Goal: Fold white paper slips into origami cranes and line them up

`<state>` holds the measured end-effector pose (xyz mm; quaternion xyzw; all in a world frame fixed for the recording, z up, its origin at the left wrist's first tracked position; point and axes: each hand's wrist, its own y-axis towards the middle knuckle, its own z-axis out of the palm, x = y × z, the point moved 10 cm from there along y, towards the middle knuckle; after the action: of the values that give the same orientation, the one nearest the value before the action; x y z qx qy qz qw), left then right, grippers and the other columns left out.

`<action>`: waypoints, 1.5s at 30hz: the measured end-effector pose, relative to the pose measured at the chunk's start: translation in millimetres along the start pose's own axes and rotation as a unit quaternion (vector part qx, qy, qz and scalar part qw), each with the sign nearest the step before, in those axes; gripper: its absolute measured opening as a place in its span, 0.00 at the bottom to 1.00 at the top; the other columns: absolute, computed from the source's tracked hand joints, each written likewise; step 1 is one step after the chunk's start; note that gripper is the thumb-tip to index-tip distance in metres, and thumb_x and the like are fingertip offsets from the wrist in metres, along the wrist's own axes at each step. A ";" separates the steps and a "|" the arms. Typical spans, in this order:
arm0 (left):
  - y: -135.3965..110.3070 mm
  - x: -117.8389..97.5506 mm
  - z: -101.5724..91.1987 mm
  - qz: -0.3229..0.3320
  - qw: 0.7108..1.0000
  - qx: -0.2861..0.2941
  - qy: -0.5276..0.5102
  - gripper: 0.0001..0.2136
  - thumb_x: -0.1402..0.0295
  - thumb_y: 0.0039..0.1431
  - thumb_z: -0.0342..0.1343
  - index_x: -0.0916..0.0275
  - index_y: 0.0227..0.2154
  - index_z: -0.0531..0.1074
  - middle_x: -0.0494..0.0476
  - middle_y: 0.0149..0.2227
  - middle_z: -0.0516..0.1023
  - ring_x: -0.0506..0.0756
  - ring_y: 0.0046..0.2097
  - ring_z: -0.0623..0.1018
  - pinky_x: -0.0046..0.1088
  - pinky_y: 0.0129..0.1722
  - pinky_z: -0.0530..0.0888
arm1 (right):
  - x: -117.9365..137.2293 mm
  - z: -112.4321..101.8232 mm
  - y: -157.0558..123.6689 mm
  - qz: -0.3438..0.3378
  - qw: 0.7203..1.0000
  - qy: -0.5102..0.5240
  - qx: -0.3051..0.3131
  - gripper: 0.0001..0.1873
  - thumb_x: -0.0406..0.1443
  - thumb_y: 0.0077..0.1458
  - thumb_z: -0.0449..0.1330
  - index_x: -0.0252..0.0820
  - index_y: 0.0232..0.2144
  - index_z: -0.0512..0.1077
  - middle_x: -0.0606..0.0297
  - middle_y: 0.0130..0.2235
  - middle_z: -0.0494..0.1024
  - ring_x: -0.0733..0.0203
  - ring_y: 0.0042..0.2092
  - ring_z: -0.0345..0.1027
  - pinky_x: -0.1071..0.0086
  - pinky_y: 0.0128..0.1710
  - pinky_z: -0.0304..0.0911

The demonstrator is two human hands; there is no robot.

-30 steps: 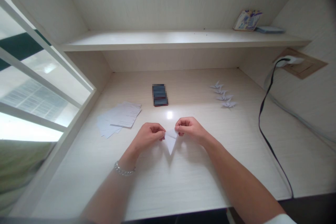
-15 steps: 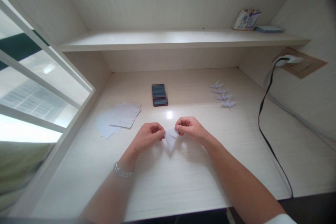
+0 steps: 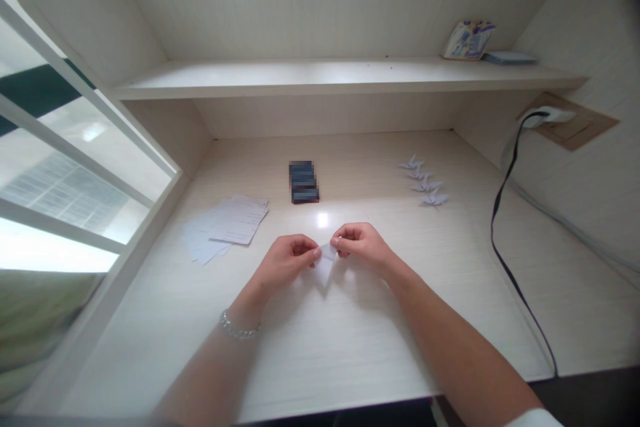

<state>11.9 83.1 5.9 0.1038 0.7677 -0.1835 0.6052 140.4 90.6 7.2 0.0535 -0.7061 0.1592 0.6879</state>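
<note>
Between my two hands is a small piece of folded white paper [image 3: 325, 270], its pointed end toward me, just over the desk. My left hand [image 3: 290, 258] pinches its left upper edge between thumb and fingers. On the opposite side, my right hand [image 3: 361, 245] grips the right upper corner in the same way. The fingertips cover both upper corners. Several folded paper cranes [image 3: 434, 198] stand in a row at the back right of the desk. Loose white paper sheets [image 3: 240, 220] lie overlapping to the left of my hands.
A dark, pixelated phone-like object [image 3: 303, 181] lies beyond my hands. At the right, a black cable [image 3: 494, 227] runs from a wall socket [image 3: 570, 121] down across the desk [image 3: 320, 360]. The shelf [image 3: 280, 72] above carries a printed packet [image 3: 469, 40] and a flat pale item [image 3: 510, 58].
My left hand has slid slightly right, its thumb covering more of the folded paper. The right fingertips have shifted a little left, so the hands are closer together.
</note>
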 end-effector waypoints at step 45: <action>1.5 -8.6 0.3 0.068 0.986 -0.065 -0.137 0.08 0.65 0.47 0.62 0.65 0.27 0.73 0.54 0.28 0.75 0.51 0.31 0.73 0.27 0.33 0.70 | 43.7 13.4 -23.1 -0.189 0.964 -0.162 -0.098 0.07 0.38 0.51 0.59 0.46 0.31 0.77 0.61 0.32 0.76 0.59 0.35 0.68 0.65 0.35 0.64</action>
<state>14.9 84.9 14.0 0.0901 0.6791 -0.1036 0.7211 132.4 71.1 53.9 0.1431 -0.7972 -0.0543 0.5840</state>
